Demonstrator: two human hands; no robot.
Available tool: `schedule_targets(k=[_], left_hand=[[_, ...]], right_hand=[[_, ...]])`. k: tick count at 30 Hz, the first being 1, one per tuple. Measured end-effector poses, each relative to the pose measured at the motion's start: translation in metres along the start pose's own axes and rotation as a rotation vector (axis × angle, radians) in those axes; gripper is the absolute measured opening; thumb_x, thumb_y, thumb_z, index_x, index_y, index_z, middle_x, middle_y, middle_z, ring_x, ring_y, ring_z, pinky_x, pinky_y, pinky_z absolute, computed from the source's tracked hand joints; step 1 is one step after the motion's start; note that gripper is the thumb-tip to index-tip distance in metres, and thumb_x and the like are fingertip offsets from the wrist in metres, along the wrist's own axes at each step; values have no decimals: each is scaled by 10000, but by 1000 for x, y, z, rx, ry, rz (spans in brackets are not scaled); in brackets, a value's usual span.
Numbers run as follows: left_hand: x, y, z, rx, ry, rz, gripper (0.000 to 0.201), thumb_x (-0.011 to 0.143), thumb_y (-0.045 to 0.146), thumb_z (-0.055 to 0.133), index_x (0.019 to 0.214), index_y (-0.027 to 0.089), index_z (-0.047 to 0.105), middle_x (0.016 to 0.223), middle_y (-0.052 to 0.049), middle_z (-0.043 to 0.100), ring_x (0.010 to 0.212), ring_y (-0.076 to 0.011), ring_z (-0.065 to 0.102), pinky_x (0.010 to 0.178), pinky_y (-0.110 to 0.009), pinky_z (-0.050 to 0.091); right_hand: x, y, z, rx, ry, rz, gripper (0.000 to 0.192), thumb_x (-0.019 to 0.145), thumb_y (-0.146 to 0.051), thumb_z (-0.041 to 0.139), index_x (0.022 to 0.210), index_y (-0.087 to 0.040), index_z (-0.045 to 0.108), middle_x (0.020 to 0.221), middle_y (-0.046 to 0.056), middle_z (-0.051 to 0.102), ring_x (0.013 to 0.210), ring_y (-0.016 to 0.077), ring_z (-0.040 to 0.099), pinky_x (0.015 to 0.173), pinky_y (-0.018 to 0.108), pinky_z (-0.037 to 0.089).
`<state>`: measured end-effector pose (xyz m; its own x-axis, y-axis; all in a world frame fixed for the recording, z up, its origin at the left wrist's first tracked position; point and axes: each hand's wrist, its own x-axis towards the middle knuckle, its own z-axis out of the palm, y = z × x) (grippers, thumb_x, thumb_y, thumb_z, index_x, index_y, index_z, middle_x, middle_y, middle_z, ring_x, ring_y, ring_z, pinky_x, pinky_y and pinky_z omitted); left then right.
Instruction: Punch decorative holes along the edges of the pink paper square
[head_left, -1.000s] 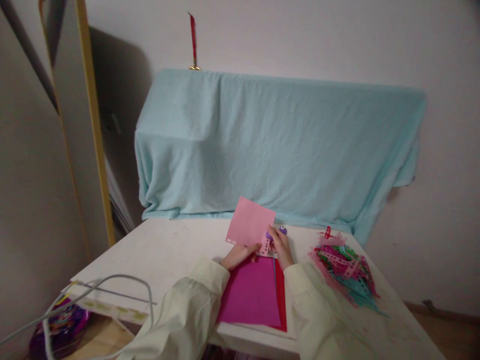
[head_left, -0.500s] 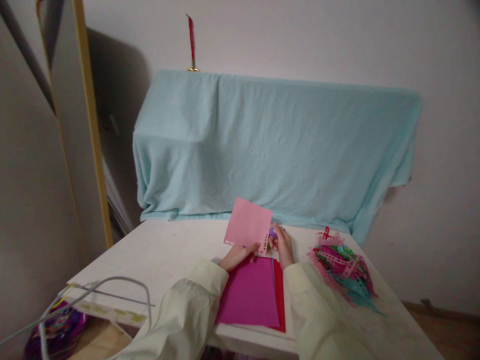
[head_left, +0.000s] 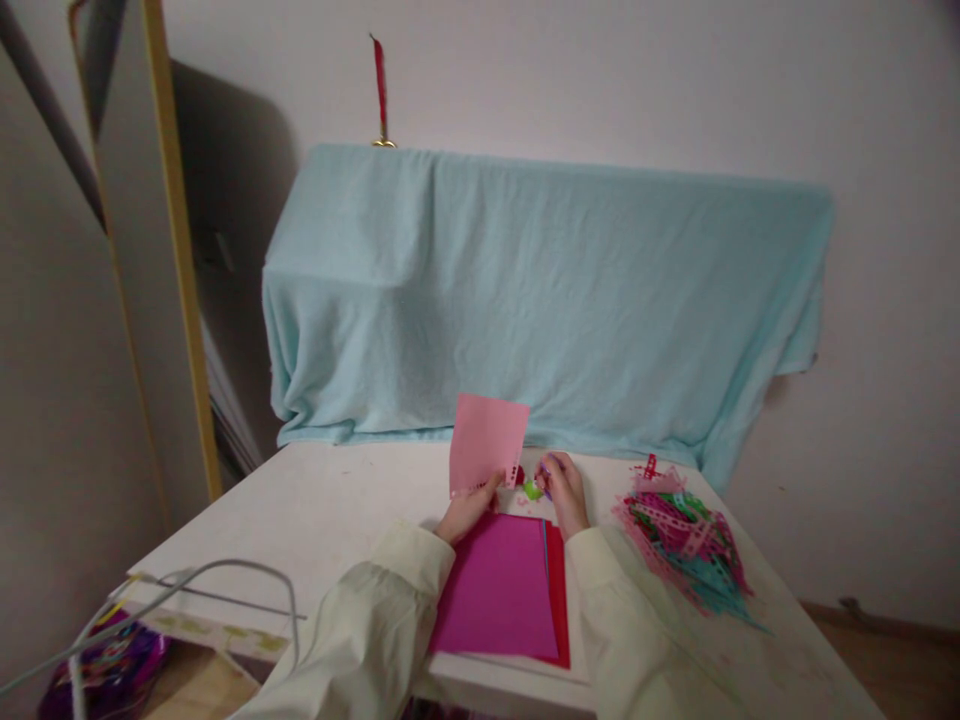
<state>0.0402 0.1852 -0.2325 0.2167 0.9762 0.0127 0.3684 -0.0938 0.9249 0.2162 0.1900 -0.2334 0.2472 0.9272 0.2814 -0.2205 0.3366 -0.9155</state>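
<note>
My left hand (head_left: 466,513) has its fingers pinched on the lower edge of a pale pink paper sheet (head_left: 486,452), holding it up off the worktop (head_left: 330,510) so it stands nearly upright, its bottom right corner showing a few punched holes. Just beside that corner, my right hand (head_left: 562,492) has its fingers closed around a small paper punch (head_left: 537,488) — green and purple, mostly hidden by my grip; I cannot tell whether it touches the sheet. Both hands are at the middle of the worktop, toward its far edge.

Below my wrists, at the near edge, lies a stack of coloured paper (head_left: 501,592) — magenta on top, with red and a sliver of blue showing along its right side. Toward the right edge sits a loose heap of punched paper strips (head_left: 686,540) in pink, green, teal and red. No box or tray holds any of it; everything lies straight on the worktop. Behind the far edge hangs a light blue cloth (head_left: 540,290) draped over something bulky.
</note>
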Motion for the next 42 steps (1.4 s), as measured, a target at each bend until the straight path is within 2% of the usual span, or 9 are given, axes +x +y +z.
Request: schedule_targets(k=[4, 8, 11, 14, 22, 28, 35, 42], left_hand=[[8, -9, -1, 52, 104, -17, 634, 840, 627, 275, 450, 192, 522, 539, -17, 562, 620, -162, 543, 689, -270, 362], [10, -9, 0, -24, 160, 51, 615, 833, 618, 313, 423, 192, 484, 499, -11, 527, 578, -147, 517, 685, -264, 369], [6, -1, 1, -108, 143, 39, 590, 811, 622, 365, 421, 192, 469, 481, -5, 510, 552, -139, 511, 675, -259, 382], [2, 5, 0, -114, 109, -11, 580, 800, 629, 380, 434, 191, 485, 505, -16, 538, 567, -146, 534, 683, -267, 389], [0, 3, 0, -12, 3, 55, 540, 815, 608, 365, 474, 208, 491, 564, -20, 566, 608, -156, 537, 733, -282, 395], [-5, 9, 0, -7, -6, 75, 554, 822, 607, 355, 450, 210, 460, 526, -15, 522, 573, -156, 518, 704, -291, 392], [0, 1, 2, 12, -13, 86, 567, 823, 607, 347, 446, 205, 477, 523, -19, 534, 590, -168, 546, 740, -304, 384], [0, 1, 4, 26, -30, 45, 598, 816, 641, 320, 454, 201, 498, 511, -21, 529, 565, -166, 528, 706, -300, 384]], right_hand=[[-1, 0, 2, -34, -35, -6, 249, 711, -377, 665, 825, -214, 515, 534, -74, 485, 424, 73, 405, 417, 195, 305], [-5, -6, 4, -79, -104, 85, 258, 706, -398, 671, 816, -211, 531, 519, -80, 455, 399, 59, 346, 384, 183, 229], [-7, -10, 6, -147, -156, 127, 288, 683, -415, 691, 831, -197, 574, 496, -77, 437, 402, 62, 338, 378, 185, 210], [-8, -13, 9, -210, -169, 126, 346, 653, -444, 702, 864, -182, 622, 519, -53, 487, 407, 65, 342, 375, 191, 213], [-12, -14, 11, -264, -158, 123, 364, 614, -493, 694, 750, -157, 675, 557, -4, 567, 435, 85, 407, 396, 205, 280], [-8, -6, 7, -257, -147, 85, 310, 647, -450, 699, 726, -151, 674, 561, -4, 565, 446, 83, 400, 403, 204, 277], [-6, -2, 4, -274, -132, 66, 302, 657, -443, 697, 721, -149, 675, 529, -12, 547, 439, 84, 393, 405, 208, 272], [-6, -2, 5, -272, -104, 73, 290, 644, -431, 699, 723, -153, 678, 584, 3, 588, 490, 103, 465, 423, 205, 319]])
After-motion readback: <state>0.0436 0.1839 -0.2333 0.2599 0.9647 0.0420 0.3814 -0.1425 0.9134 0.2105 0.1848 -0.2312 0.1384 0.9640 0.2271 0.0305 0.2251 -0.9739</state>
